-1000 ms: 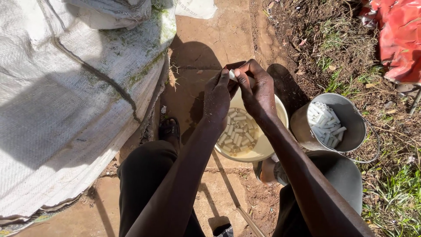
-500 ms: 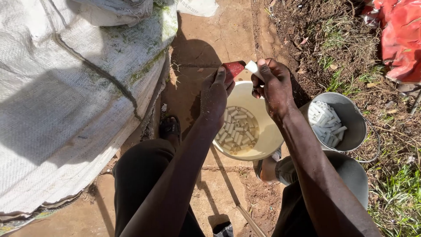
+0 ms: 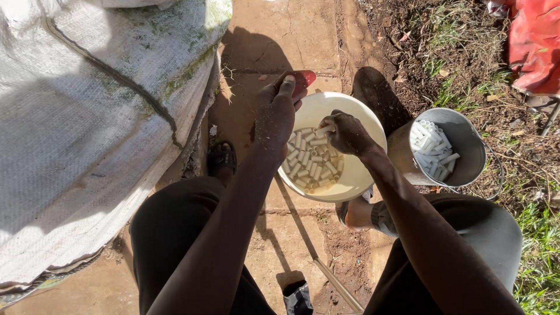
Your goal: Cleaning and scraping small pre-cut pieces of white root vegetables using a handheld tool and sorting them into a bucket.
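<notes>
A cream plastic bucket (image 3: 361, 175) stands on the ground between my feet, with several short white tube pieces (image 3: 312, 160) in its bottom. My left hand (image 3: 277, 111) is over the bucket's far left rim, closed around a small red object (image 3: 303, 79). Lower and to the right, my right hand (image 3: 347, 133) reaches down inside the bucket, its fingers pinching one white tube piece just above the pile.
A grey metal bucket (image 3: 466, 146) with more white tube pieces stands to the right on dirt and grass. A large white woven tarp (image 3: 87, 128) covers the left. A red cloth (image 3: 534, 44) lies top right. My sandalled foot (image 3: 221, 157) rests beside the tarp.
My right hand has dropped from above the bucket's rim down into the bucket. My left hand stays above the rim with the red object.
</notes>
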